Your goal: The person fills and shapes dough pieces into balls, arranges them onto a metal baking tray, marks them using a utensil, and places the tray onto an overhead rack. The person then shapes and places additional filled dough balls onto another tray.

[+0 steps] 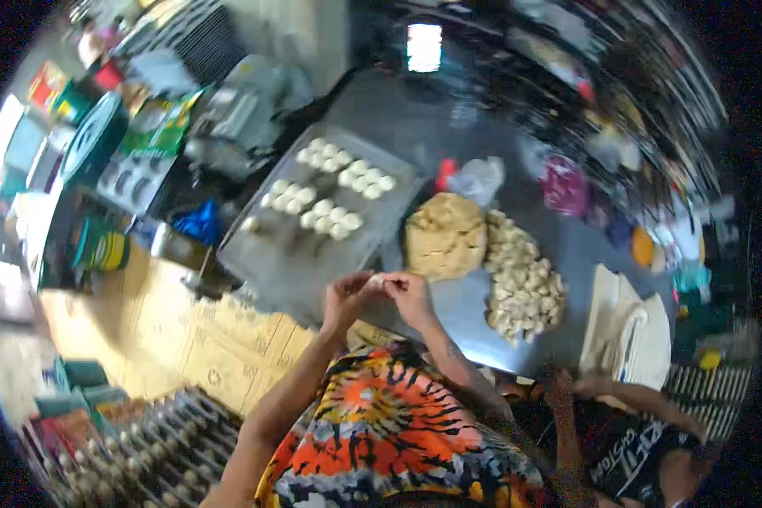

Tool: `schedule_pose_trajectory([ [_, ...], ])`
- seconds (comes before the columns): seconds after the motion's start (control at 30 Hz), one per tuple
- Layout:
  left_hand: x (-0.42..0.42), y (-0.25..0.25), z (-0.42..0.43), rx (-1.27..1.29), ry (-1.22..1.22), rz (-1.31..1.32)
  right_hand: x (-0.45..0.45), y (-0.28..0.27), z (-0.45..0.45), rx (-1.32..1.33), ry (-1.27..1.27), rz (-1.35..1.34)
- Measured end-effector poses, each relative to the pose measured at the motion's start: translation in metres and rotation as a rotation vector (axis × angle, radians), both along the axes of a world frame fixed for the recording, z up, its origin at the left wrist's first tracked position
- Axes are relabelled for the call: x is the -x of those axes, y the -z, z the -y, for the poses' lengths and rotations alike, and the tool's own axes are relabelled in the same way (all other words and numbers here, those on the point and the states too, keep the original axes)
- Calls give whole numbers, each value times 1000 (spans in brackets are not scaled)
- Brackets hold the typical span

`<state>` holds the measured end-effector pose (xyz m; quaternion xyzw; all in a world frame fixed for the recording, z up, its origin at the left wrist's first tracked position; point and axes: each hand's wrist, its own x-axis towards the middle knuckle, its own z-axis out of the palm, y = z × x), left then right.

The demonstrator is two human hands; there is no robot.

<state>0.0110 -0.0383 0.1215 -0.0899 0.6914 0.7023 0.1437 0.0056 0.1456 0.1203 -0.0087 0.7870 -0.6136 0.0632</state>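
Note:
My left hand and my right hand meet in front of my chest, fingertips pinched together. Between them is a small pale piece of dough, partly covered by the fingers. Just beyond my hands lies a metal baking tray, with several round white dough balls set in clusters on it. Right of the tray, a big yellowish slab of dough rests on the metal table. Touching its right side is a heap of small cut dough pieces.
A clear plastic bag and a pink bag lie behind the dough. White cloth is at the table's right. A co-worker in a black shirt sits close on my right. Racks of round items stand lower left.

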Motion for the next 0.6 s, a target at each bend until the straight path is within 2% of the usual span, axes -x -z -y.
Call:
schedule_pose_trajectory([
  [0.17, 23, -24, 71, -160, -122, 34, 38, -8, 68, 68, -137, 7],
  [0.23, 31, -25, 110, -163, -159, 50, 47, -27, 100, 250, -154, 159],
  [0.3, 45, -23, 157, 348, -188, -111, 49, -38, 121, 431, -159, 322],
  [0.37, 63, 3, 208, 558, -361, -246, 52, -33, 118, 396, -164, 329],
  [0.4, 77, -16, 215, 414, -409, -482, 51, -29, 108, 360, -170, 329],
  [0.47, 96, -1, 242, 874, -300, -683, 42, -20, 84, 289, -181, 330],
  [0.6, 86, 10, 238, 830, -149, -652, 7, -2, 19, 265, -42, 404],
])
